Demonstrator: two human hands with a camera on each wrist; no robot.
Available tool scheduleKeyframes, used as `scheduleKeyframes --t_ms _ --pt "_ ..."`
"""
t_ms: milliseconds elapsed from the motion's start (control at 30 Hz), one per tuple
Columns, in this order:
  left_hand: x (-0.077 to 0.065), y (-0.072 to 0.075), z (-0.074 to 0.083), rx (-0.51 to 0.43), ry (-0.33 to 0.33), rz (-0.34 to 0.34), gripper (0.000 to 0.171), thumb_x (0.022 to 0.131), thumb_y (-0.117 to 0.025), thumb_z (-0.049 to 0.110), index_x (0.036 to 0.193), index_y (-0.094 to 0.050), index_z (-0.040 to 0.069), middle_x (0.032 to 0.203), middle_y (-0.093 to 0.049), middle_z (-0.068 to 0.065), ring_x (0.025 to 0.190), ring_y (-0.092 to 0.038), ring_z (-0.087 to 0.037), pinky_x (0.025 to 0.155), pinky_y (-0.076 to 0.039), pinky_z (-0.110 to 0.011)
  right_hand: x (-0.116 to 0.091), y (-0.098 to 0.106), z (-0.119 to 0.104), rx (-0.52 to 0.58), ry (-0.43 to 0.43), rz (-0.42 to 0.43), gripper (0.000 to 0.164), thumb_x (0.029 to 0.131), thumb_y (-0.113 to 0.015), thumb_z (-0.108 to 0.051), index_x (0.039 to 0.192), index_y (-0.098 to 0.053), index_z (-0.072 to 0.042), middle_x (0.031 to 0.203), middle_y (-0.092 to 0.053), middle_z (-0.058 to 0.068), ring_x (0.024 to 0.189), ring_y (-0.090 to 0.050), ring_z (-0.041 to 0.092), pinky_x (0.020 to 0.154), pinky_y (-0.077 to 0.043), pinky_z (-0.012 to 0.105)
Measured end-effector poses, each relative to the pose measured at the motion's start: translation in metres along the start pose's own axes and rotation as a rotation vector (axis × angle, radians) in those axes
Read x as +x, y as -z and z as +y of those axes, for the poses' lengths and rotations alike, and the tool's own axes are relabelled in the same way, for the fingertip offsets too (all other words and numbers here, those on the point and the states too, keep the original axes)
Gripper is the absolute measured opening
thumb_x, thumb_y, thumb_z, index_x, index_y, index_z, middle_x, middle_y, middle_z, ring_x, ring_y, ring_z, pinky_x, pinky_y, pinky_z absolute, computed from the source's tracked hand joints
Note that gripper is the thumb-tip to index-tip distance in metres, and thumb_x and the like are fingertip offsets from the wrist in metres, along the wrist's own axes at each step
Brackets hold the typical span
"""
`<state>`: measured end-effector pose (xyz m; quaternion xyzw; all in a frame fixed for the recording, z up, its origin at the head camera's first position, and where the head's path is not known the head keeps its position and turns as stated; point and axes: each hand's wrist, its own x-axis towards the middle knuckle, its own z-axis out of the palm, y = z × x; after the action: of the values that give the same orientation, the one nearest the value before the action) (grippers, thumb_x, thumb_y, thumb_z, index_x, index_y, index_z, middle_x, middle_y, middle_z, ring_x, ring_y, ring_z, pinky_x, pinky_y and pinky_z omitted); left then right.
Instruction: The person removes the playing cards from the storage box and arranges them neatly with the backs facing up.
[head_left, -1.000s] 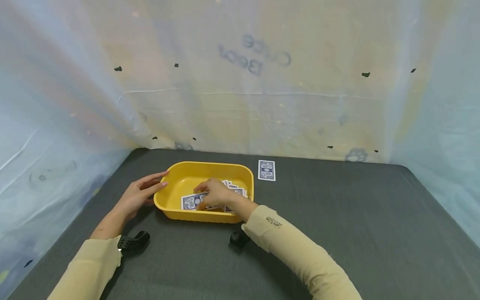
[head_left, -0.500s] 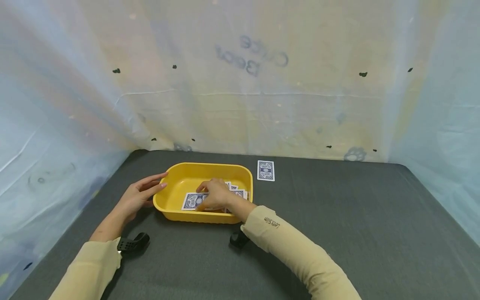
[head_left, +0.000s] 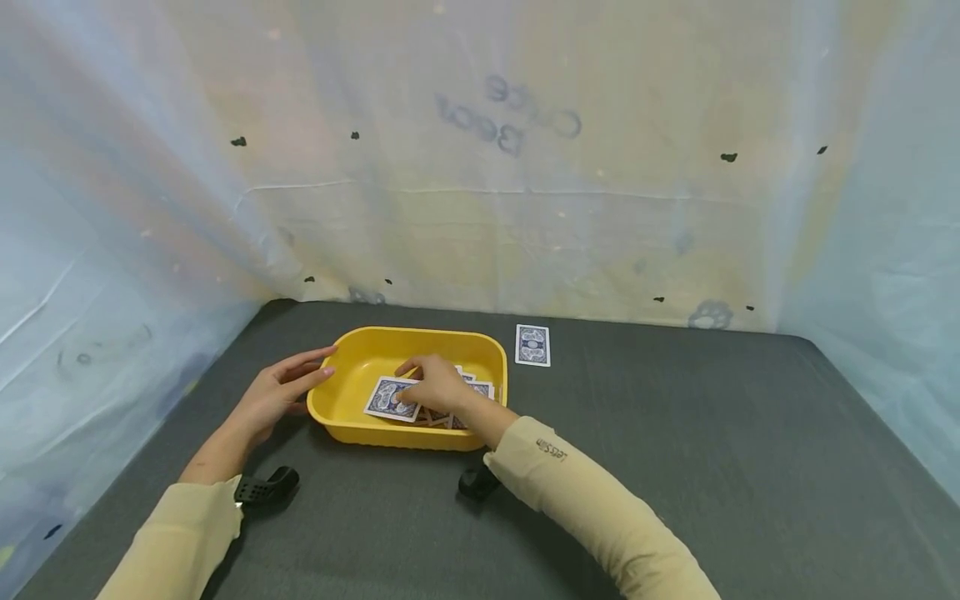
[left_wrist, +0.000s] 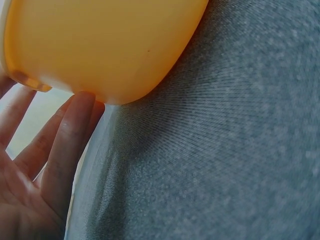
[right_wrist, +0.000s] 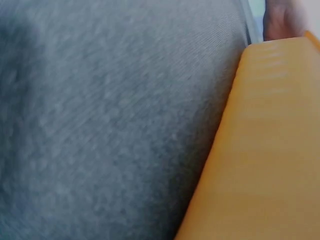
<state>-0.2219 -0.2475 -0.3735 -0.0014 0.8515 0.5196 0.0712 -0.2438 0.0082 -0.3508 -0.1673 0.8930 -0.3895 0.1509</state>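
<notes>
A yellow plastic tub [head_left: 405, 437] stands on the dark grey table. Inside it, my right hand [head_left: 442, 387] pinches a blue-and-white playing card [head_left: 386, 398], back side up and tilted, between thumb and fingers. Several more playing cards [head_left: 482, 388] lie beneath and behind that hand, partly hidden by it. At the tub's left end, my left hand [head_left: 273, 396] rests with extended fingertips at the rim. The left wrist view has its fingers [left_wrist: 67, 135] fairly straight against the tub's outer wall. The right wrist view catches only the tub's side [right_wrist: 270, 140] and the table, not the right hand's fingers.
One playing card [head_left: 533, 346] lies face down on the table, just right of the tub's far corner. Hanging plastic sheeting [head_left: 480, 208] borders the grey table [head_left: 675, 442] at the back and both sides. Black wrist straps [head_left: 266, 485] hang below the sleeves.
The card under my right hand has gone from lying nearly flat to tilted and turned slightly, with the thumb now over its face. My left hand stays at the rim.
</notes>
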Motion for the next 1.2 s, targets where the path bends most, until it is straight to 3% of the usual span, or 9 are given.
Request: scheduleKeyframes --t_ms 200,400,900,1100,1200 --pt "-0.001 0.001 0.001 -0.007 0.001 -0.004 0.069 0.092 -0.056 0.053 0.149 -0.037 0.020 0.149 -0.038 -0.020 0.125 -0.048 -0.038 0.088 -0.054 -0.045 -0.002 0.004 -0.004 0.171 -0.046 0.039 0.035 0.087 -0.070 -0.010 0.121 -0.064 -0.012 0.103 -0.060 0.008 0.074 -0.059 0.016 0.061 -0.052 0.023" --pt "-0.001 0.001 0.001 -0.009 -0.002 -0.007 0.070 0.091 -0.057 0.055 0.149 -0.037 0.020 0.148 -0.039 -0.020 0.125 -0.048 -0.038 0.088 -0.053 -0.046 -0.004 0.008 -0.005 0.311 -0.006 0.082 0.032 0.087 -0.068 -0.004 0.119 -0.064 -0.007 0.103 -0.059 0.012 0.071 -0.065 0.026 0.063 -0.057 0.033" --pt "-0.002 0.003 0.000 0.007 -0.003 -0.011 0.073 0.089 -0.057 0.058 0.149 -0.037 0.022 0.149 -0.037 -0.019 0.128 -0.045 -0.040 0.091 -0.051 -0.051 -0.015 0.020 -0.003 0.396 0.030 0.164 0.031 0.085 -0.068 -0.003 0.116 -0.065 -0.004 0.104 -0.059 0.014 0.077 -0.058 0.016 0.074 -0.058 0.042" --pt "-0.003 0.004 -0.001 0.005 -0.019 -0.014 0.071 0.090 -0.057 0.056 0.149 -0.037 0.021 0.148 -0.039 -0.019 0.127 -0.046 -0.039 0.089 -0.052 -0.049 -0.021 0.033 0.002 0.322 0.047 0.233 0.031 0.084 -0.072 -0.009 0.114 -0.067 -0.008 0.103 -0.060 0.010 0.083 -0.056 0.015 0.072 -0.052 0.023" --pt "-0.003 0.004 -0.001 0.005 -0.032 -0.016 0.070 0.091 -0.056 0.054 0.149 -0.037 0.020 0.148 -0.039 -0.019 0.127 -0.047 -0.039 0.089 -0.052 -0.049 -0.025 0.039 0.006 0.333 0.069 0.245 0.032 0.084 -0.072 -0.010 0.116 -0.067 -0.007 0.102 -0.061 0.009 0.085 -0.056 0.015 0.074 -0.049 0.021"
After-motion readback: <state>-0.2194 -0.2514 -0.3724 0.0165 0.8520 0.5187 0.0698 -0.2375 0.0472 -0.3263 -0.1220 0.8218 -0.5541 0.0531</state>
